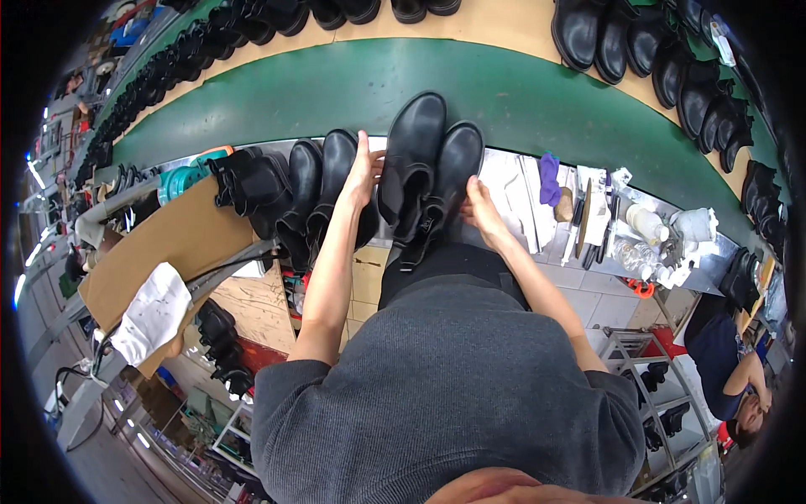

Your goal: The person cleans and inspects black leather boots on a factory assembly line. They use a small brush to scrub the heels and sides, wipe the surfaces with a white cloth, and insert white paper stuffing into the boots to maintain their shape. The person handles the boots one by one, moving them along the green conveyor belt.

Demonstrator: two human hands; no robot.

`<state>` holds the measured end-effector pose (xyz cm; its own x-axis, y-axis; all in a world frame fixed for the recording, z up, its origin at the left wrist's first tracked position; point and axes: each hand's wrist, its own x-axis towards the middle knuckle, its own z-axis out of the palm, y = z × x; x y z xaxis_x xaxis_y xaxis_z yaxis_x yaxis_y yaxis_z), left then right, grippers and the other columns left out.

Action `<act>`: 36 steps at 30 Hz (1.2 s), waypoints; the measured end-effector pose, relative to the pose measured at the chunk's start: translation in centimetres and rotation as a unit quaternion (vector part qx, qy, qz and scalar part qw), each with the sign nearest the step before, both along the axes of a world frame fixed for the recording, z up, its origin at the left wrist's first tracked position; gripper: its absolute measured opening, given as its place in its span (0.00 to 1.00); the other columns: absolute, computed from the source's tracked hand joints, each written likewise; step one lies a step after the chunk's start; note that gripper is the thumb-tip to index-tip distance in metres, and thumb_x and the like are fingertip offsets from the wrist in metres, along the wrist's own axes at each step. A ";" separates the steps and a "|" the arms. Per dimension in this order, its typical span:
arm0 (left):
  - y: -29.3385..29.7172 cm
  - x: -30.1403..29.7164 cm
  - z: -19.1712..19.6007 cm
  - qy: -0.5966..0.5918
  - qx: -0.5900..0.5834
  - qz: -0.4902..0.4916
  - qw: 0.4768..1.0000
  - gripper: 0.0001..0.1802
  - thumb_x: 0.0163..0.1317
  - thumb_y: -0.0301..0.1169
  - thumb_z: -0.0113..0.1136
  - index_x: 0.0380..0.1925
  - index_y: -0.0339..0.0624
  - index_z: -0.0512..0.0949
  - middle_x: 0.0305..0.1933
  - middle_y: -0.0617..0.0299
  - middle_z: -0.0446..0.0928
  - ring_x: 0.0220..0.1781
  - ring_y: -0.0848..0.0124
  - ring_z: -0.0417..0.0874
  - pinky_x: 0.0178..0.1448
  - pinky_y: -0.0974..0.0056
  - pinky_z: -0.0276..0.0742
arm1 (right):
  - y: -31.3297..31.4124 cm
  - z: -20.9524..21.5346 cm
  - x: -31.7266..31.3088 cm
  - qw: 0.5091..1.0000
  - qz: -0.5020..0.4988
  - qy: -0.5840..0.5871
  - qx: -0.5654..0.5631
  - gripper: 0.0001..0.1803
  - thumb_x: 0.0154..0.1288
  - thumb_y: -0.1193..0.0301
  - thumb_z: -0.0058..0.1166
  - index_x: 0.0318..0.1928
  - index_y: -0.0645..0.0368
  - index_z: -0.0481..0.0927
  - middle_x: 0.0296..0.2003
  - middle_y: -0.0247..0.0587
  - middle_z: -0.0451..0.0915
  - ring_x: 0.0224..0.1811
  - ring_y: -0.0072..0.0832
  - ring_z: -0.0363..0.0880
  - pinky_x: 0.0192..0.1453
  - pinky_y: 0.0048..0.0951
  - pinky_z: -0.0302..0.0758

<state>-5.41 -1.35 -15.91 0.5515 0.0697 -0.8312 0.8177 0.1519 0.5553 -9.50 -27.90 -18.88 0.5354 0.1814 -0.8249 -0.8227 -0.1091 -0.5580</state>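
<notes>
A pair of black ankle boots is side by side in front of me, toes pointing away and shafts toward my lap. My left hand [361, 175] is at the outer side of the left boot [416, 128], thumb raised and fingertips curled against the leather. My right hand [484, 210] grips the outer side of the right boot [461, 158], thumb on top and its other fingers partly hidden. The left boot reaches a little farther away than the right. Several more black boots [305, 172] stand just left of my left hand.
A green conveyor belt [277, 92] crosses ahead, with rows of black boots [578, 38] on the tan strip beyond it. On the right bench lie a purple cloth [550, 179], brushes and clear plastic bottles [645, 223]. Cardboard [168, 248] lies left; another person [726, 370] is far right.
</notes>
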 end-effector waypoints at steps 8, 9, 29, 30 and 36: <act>-4.8 0.4 9.8 -0.152 -0.008 -0.014 0.988 0.61 0.59 0.77 0.19 0.67 0.27 0.59 0.60 0.48 0.70 0.53 0.61 0.73 0.62 0.61 0.63 | 0.4 -0.5 1.4 0.925 -0.252 -0.046 0.282 0.38 0.72 0.40 0.33 0.66 0.57 0.66 0.53 0.39 0.78 0.51 0.22 0.76 0.48 0.28 0.74; -5.1 0.5 10.6 -0.170 0.006 -0.038 0.985 0.61 0.59 0.77 0.16 0.66 0.28 0.62 0.61 0.49 0.70 0.51 0.62 0.72 0.62 0.60 0.62 | 0.4 -0.3 2.3 0.910 -0.260 -0.043 0.320 0.38 0.72 0.39 0.33 0.67 0.57 0.66 0.53 0.40 0.78 0.51 0.22 0.76 0.48 0.28 0.74; -6.4 1.0 5.5 -0.234 -0.375 0.167 0.881 0.47 0.63 0.70 0.36 0.61 0.36 0.68 0.57 0.45 0.75 0.55 0.57 0.78 0.64 0.55 0.71 | -3.7 13.5 7.2 0.974 -0.044 -0.210 0.072 0.45 0.72 0.37 0.29 0.70 0.66 0.59 0.55 0.54 0.77 0.48 0.31 0.79 0.52 0.28 0.72; -6.7 0.5 5.9 -0.217 -0.400 0.172 0.874 0.47 0.64 0.69 0.36 0.61 0.36 0.68 0.57 0.45 0.75 0.55 0.57 0.78 0.64 0.55 0.71 | -3.6 13.2 7.2 0.968 -0.062 -0.234 0.061 0.45 0.72 0.37 0.29 0.69 0.65 0.60 0.55 0.55 0.76 0.50 0.33 0.78 0.53 0.29 0.71; -6.1 -1.3 8.1 -0.159 -0.451 0.164 0.862 0.45 0.64 0.67 0.39 0.62 0.35 0.67 0.57 0.45 0.74 0.56 0.56 0.77 0.64 0.55 0.70 | -2.5 15.9 6.1 0.963 -0.075 -0.246 0.084 0.43 0.72 0.37 0.28 0.67 0.62 0.66 0.56 0.59 0.75 0.54 0.38 0.75 0.58 0.35 0.70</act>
<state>-6.72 -7.46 -7.77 0.8358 -0.3304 -0.4385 0.4757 0.8346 0.2777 -3.36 -30.40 -2.97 0.8842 0.1804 -0.4308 -0.4542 0.1168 -0.8832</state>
